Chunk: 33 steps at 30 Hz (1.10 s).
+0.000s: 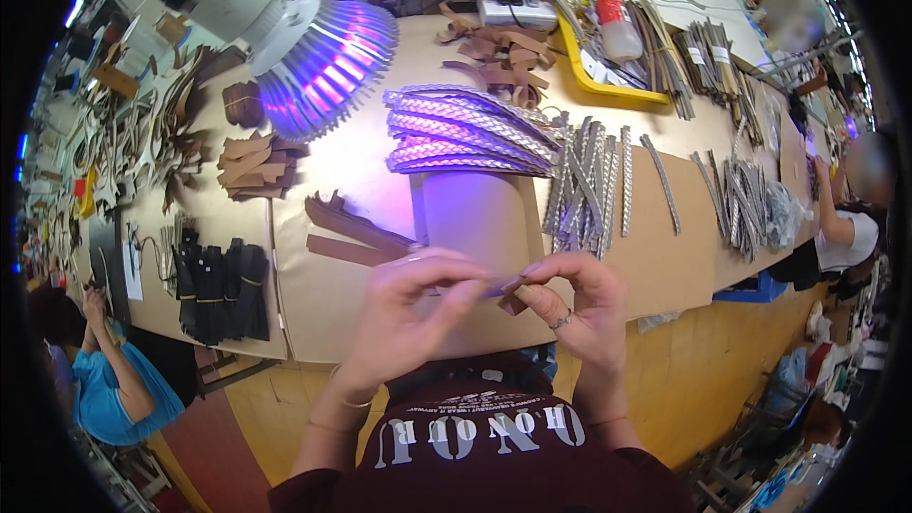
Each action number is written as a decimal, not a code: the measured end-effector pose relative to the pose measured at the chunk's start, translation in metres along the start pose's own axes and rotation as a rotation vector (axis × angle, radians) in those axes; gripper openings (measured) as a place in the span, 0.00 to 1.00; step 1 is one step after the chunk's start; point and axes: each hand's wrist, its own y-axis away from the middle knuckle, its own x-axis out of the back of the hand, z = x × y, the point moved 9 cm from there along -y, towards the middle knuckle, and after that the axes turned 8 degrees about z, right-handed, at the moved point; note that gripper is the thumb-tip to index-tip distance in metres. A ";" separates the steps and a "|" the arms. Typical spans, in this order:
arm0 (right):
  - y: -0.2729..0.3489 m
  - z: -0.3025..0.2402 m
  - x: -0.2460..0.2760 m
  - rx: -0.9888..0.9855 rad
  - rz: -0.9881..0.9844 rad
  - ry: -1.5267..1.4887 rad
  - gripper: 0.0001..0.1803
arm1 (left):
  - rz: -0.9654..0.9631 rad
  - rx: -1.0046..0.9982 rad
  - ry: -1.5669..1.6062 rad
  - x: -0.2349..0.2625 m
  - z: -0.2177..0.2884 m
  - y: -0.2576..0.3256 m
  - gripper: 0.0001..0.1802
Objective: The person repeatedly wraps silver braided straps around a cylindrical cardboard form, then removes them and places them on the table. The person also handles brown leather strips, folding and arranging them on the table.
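Left hand (pixel 410 296) and right hand (pixel 579 299) each pinch one brown strip (pixel 511 293) above the desk (pixel 332 304) edge. Risk: strip slipping, falling past the edge.

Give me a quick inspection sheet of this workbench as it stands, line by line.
Surface: long workbench covered in tan board, lit violet by a lamp hanging over it.
Job's things: small brown strip pinched between both hands; a fan of braided silver strips lies beyond it.
Clutter: loose silver strips, brown leather pieces, black bundles, a yellow tray with a bottle.
Hands: left hand and right hand both closed on the brown strip, above the bench's near edge.
Cables: a power strip with plugged leads at the far edge.
Surroundings: a person in blue at left, another seated at right.
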 end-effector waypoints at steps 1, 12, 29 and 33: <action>0.000 -0.003 -0.002 0.015 -0.004 0.042 0.08 | -0.064 0.065 0.102 -0.013 -0.001 -0.005 0.06; -0.005 -0.018 -0.009 0.287 -0.137 0.325 0.12 | -0.249 0.188 0.145 -0.021 -0.010 -0.021 0.07; -0.010 -0.035 -0.012 0.612 -0.084 0.382 0.18 | -0.242 0.284 0.268 -0.007 -0.024 -0.035 0.06; -0.016 -0.036 0.003 0.428 -0.165 0.004 0.09 | -0.140 0.263 0.162 0.019 -0.036 -0.030 0.06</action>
